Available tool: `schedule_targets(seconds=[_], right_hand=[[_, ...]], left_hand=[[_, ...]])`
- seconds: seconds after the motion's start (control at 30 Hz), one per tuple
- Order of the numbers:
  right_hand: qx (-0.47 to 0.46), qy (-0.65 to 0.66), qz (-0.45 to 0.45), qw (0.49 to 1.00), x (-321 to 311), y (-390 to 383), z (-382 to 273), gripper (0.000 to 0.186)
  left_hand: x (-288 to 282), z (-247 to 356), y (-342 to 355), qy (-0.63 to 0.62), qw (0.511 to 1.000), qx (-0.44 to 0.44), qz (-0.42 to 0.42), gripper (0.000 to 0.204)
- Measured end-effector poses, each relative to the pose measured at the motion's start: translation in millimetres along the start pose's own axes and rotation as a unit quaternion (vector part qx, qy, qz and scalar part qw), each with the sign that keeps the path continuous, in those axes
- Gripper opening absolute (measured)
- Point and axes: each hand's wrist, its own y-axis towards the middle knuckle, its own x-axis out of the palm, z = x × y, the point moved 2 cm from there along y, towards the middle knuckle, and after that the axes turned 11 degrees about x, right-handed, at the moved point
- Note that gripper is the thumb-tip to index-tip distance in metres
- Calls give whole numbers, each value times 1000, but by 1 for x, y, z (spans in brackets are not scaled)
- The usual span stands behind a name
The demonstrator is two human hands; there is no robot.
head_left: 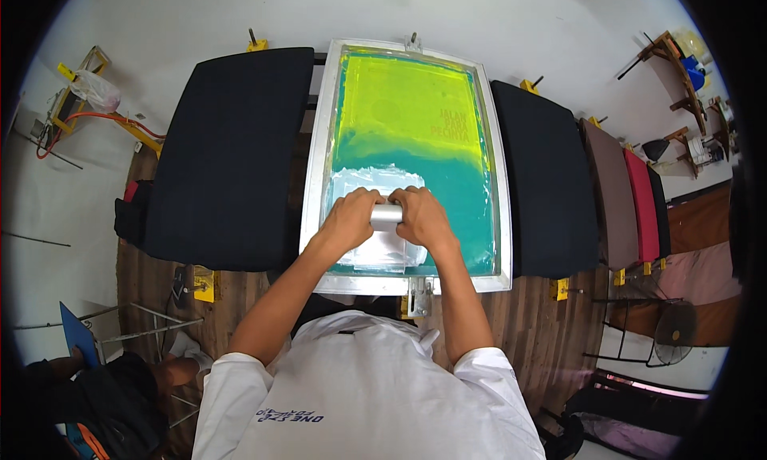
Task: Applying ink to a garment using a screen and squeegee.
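Note:
Both my hands are wrapped round the silver, rounded handle of a squeegee [387,213], my left hand [350,217] on one side and my right hand [423,218] on the other. Beneath them lies a screen-printing frame [318,140] with a metal rim. Its mesh is yellow-green [391,92] in the far part and teal [463,220] in the near part, with faint lettering at the far right. White ink [379,175] is spread in a patch round the squeegee, in the near left of the mesh. My hands hide the squeegee's blade.
Black fabric covers the boards left [232,156] and right [547,180] of the frame. Brown [613,192] and red [641,204] covered boards stand farther right. A fan [675,332] is at lower right. At lower left is another person [120,396], beside a blue panel [78,332].

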Motion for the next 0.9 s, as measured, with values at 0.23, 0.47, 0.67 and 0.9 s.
schedule_targets(seconds=[0.23,0.47,0.67,0.9], right_hand=[[1,32,4,999,8,-26,0,37],[30,40,-24,998,8,-85,-16,43],[47,35,-78,995,5,-98,-18,39],[41,-48,-22,998,-21,-32,-21,29]], left_hand=[[8,10,-17,-7,1000,-11,-11,33],[18,34,-70,-53,998,8,-22,43],[4,54,-75,-81,985,-77,-128,43],[-15,20,-10,-101,994,-19,-33,42]])
